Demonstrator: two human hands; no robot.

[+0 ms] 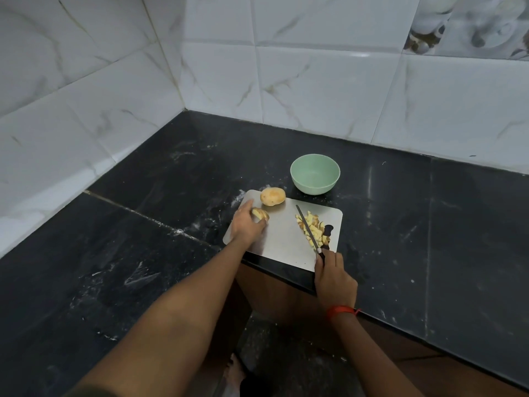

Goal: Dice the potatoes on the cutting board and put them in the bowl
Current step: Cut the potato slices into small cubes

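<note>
Left hand (246,228) is gripping a potato half (262,214); right hand (333,277) is clamping the knife (307,228). Diced pile (315,228) done; whole potato (272,196) uncut, green bowl (315,183) empty.

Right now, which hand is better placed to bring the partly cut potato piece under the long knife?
Left. The left hand grips the brown-skinned cut potato piece on the steel cutting board; the right hand is busy holding the long thin-bladed knife.
</note>
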